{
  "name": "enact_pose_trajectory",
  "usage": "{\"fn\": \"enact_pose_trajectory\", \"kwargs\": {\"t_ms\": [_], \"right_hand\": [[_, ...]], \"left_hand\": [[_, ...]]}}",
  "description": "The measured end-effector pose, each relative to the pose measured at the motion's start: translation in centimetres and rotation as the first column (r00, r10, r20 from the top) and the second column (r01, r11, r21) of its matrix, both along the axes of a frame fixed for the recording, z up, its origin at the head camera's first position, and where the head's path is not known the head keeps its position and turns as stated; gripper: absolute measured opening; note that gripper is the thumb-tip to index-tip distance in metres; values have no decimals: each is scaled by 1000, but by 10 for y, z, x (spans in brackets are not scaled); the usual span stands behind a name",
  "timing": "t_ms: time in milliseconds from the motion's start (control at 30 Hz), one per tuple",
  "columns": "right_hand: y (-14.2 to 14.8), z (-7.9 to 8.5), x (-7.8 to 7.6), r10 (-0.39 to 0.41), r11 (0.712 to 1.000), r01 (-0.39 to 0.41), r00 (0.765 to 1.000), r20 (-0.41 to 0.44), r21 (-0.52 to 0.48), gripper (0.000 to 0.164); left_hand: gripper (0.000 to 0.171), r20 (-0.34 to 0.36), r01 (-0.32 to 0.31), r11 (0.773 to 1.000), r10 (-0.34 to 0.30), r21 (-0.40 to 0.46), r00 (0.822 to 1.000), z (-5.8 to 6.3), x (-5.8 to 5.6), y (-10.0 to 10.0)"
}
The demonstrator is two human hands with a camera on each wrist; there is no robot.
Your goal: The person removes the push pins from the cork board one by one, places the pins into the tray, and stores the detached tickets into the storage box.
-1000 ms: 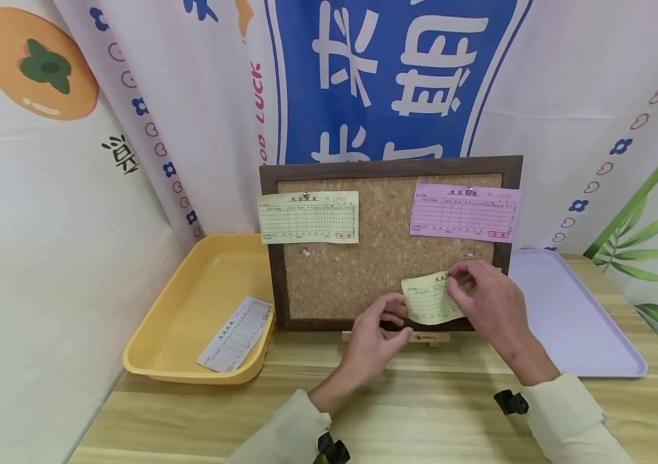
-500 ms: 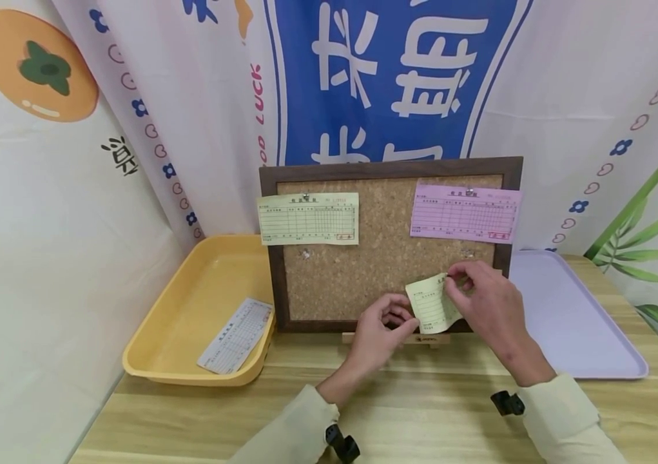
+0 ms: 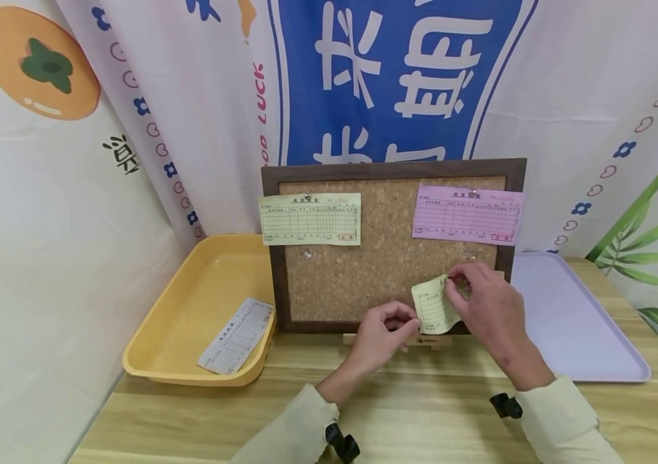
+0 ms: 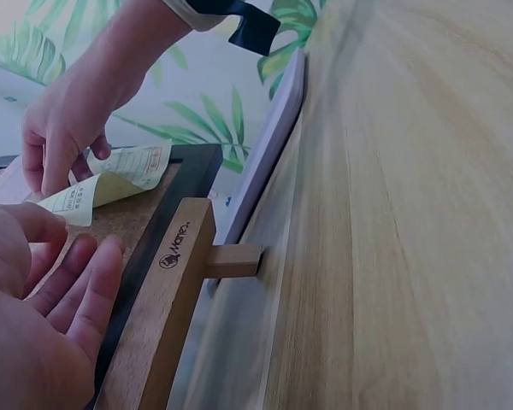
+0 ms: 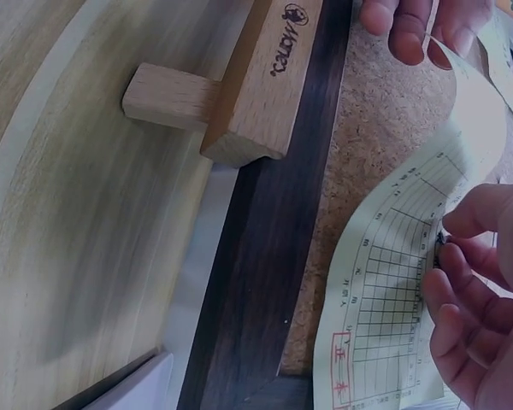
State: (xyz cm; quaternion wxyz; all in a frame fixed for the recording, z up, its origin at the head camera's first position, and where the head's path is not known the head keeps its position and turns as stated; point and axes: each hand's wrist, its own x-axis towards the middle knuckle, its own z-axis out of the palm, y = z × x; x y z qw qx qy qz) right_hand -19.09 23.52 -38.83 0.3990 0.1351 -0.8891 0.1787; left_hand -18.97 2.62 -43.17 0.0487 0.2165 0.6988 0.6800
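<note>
A pale yellow receipt slip (image 3: 433, 306) lies bent against the lower right of the cork board (image 3: 387, 277). My left hand (image 3: 376, 336) pinches its lower left corner between thumb and forefinger, drawing that end away from the cork. At the slip's top edge, my right hand (image 3: 491, 309) pinches a small push pin (image 5: 442, 240), mostly hidden by the fingertips in the right wrist view. Above, another yellow receipt (image 3: 310, 220) and a purple receipt (image 3: 468, 216) hang pinned at the board's upper corners.
The dark-framed board leans on a wooden easel (image 4: 167, 282). Left of it stands a yellow tray (image 3: 154, 341) with a white receipt (image 3: 236, 335) inside. A lilac tray (image 3: 584, 322) lies to the right. Two bare pins (image 3: 307, 254) sit mid-board.
My left hand has come up to the slip's corner and taken hold of it, and the slip's left end has bent outward and down. The right hand has hardly moved.
</note>
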Motion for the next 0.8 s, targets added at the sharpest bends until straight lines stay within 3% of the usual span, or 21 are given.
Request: {"fn": "enact_pose_trajectory", "kwargs": {"t_ms": [267, 533, 800], "right_hand": [[-1, -1, 0, -8, 1000, 8, 1000, -25, 13, 9], [-4, -2, 1, -8, 1000, 8, 998, -67, 6, 10], [-5, -2, 1, -16, 1000, 16, 997, -81, -6, 10]], "left_hand": [[8, 7, 29, 1000, -29, 11, 1000, 1, 0, -1], [8, -44, -5, 999, 2, -52, 999, -1, -2, -6], [7, -41, -21, 998, 19, -66, 999, -2, -3, -7]]}}
